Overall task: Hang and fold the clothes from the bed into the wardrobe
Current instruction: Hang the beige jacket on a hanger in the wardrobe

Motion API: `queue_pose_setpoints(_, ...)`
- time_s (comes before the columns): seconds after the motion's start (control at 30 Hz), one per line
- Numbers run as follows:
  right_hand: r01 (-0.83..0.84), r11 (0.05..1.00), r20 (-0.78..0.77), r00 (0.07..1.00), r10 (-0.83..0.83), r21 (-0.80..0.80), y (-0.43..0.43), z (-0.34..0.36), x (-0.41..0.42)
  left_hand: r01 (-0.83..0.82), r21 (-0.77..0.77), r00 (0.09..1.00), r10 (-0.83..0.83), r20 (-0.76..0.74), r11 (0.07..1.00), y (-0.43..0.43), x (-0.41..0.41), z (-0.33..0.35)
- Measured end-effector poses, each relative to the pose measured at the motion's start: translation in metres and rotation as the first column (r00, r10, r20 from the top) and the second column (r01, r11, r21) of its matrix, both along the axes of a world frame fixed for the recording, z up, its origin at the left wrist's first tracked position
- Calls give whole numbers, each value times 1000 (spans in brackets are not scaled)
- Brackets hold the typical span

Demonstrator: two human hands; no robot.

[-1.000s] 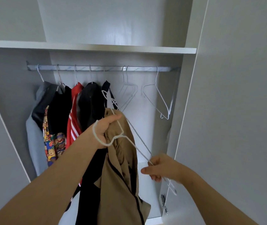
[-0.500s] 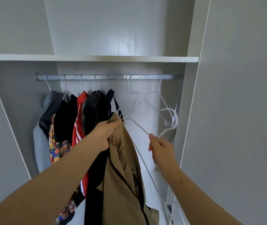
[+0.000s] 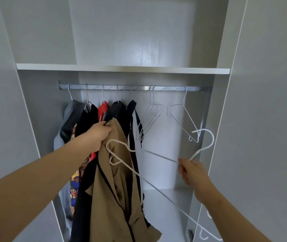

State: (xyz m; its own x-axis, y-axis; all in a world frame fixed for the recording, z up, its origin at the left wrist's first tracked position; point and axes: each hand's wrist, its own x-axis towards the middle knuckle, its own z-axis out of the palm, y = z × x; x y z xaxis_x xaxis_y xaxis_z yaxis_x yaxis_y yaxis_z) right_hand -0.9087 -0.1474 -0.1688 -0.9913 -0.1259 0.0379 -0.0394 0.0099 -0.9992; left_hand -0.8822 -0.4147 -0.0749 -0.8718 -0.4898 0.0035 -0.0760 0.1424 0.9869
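Tan garment (image 3: 114,189) hangs from the left grip (image 3: 98,135), whose fingers are curled tight around its top edge. It drops straight down below this grip, in front of the open wardrobe. The right grip (image 3: 190,172) is closed on the neck of a white hanger (image 3: 199,152) and pinches the wire. The hook stands above this grip and a little to its right. One shoulder of the hanger reaches across to the left and shows in front of the tan cloth, just below the left grip. The long bottom wire runs down under the right arm.

Just behind the left grip hang a grey piece (image 3: 72,110), a black piece (image 3: 88,119), a red piece (image 3: 103,109) and a dark piece (image 3: 116,109). All of them are on the rail (image 3: 130,88) above both grips. Between the two grips, further back, two empty hangers (image 3: 152,105) hang close together. One more hanger (image 3: 183,100) hangs above the right grip. Over the rail is a shelf (image 3: 121,68). Right of the right grip stands the wardrobe door (image 3: 270,119).
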Motion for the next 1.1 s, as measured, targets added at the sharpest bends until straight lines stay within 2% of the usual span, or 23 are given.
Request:
queue_pose_setpoints(0.07, -11, 988, -22, 1000, 15, 154, -7, -2, 4, -31, 80, 999, 29, 21, 996, -4, 4, 6)
queue_pose_setpoints(0.2, -17, 947, -55, 998, 36, 322, -27, 0, 14, -47, 231, 999, 40, 36, 972, -2, 13, 9)
queue_pose_setpoints(0.4, -42, 965, -13, 999, 47, 260, -45, 8, 24, -106, 375, 994, 98, 42, 921, -7, 29, 2)
queue_pose_setpoints(0.67, -51, 975, -28, 998, 59, 216, -44, 20, 23, -235, 493, 966, 257, 24, 838, -18, 34, -5)
queue_pose_setpoints(0.8, -79, 982, -48, 995, 88, 169, -72, 17, 27, -108, 540, 991, 131, -4, 835, 17, 29, -9)
queue_pose_setpoints(0.93, -110, 982, -66, 990, 121, 152, -91, 7, 27, 76, 583, 997, -80, -20, 809, 50, 39, -10)
queue_pose_setpoints(1.03, -130, 984, -29, 990, 135, 122, -90, 5, 28, 282, 566, 955, -283, -89, 775, 61, 51, -13)
queue_pose_setpoints(1.1, -101, 994, 13, 995, 101, 44, -84, 6, 26, 421, 504, 904, -397, -161, 754, 55, 55, -13)
